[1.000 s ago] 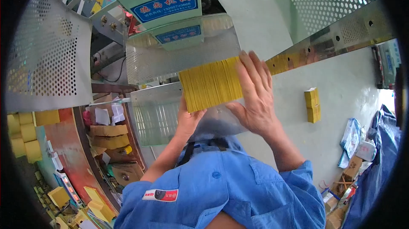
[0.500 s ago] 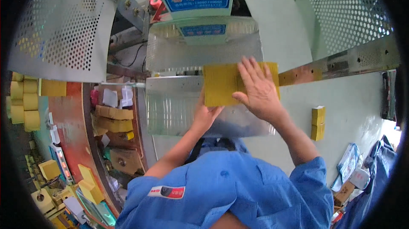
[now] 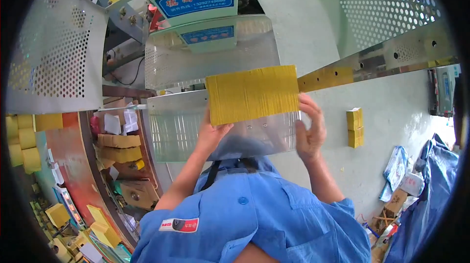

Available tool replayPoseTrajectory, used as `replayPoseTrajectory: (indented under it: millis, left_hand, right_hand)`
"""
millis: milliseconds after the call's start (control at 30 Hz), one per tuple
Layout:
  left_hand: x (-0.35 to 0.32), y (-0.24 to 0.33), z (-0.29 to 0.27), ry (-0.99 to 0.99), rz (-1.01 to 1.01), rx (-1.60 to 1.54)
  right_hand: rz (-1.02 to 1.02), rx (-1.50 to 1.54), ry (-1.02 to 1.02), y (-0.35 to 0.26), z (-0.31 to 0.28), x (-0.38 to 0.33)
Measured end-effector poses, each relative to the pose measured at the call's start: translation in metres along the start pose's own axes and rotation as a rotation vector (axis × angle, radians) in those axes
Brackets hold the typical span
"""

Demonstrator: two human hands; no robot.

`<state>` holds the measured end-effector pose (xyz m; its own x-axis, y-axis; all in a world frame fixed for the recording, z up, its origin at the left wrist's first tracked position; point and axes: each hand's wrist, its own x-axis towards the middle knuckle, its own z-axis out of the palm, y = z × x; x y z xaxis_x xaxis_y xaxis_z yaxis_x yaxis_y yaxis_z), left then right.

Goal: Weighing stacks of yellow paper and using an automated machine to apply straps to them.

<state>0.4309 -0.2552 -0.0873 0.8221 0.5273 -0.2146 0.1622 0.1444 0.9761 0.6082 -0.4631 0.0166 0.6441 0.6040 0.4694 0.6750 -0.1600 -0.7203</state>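
A thick stack of yellow paper sheets [image 3: 252,94] stands on edge over a shiny metal chute [image 3: 176,131]. My left hand [image 3: 211,133] grips the stack's lower left corner. My right hand [image 3: 311,128] presses with spread fingers against the stack's right end. Above the stack sits a pale green machine [image 3: 196,3] with blue label plates. Both forearms rise from my blue shirt [image 3: 254,219].
Perforated metal guards stand at the left [image 3: 54,47] and upper right [image 3: 387,3]. A metal rail [image 3: 382,60] runs right from the stack. Two small yellow stacks [image 3: 354,127] lie on the grey floor. Cardboard boxes [image 3: 117,148] and yellow bundles [image 3: 22,145] sit at the left.
My right hand has slid off the face of the yellow stack to its right end, uncovering the whole stack. The stack sits a little lower against the chute.
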Motion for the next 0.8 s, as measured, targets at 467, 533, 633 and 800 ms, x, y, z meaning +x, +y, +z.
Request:
replayPoseTrajectory:
  millis: [467, 533, 633, 800]
  left_hand:
    - [0.016, -0.02, -0.005, 0.02, 0.104, 0.002]
    - [0.017, -0.007, -0.017, 0.026, 0.127, 0.034]
    - [0.011, 0.048, -0.029, 0.039, 0.042, 0.059]
    - [0.002, 0.054, -0.037, 0.141, -0.298, 0.041]
  right_hand:
    - [0.483, 0.215, -0.16, 0.09, 0.042, -0.05]
    - [0.423, 0.157, -0.178, 0.071, 0.041, -0.033]
    - [0.334, 0.171, -0.206, 0.055, 0.032, -0.021]
    - [0.617, 0.228, -0.304, 0.034, 0.044, -0.011]
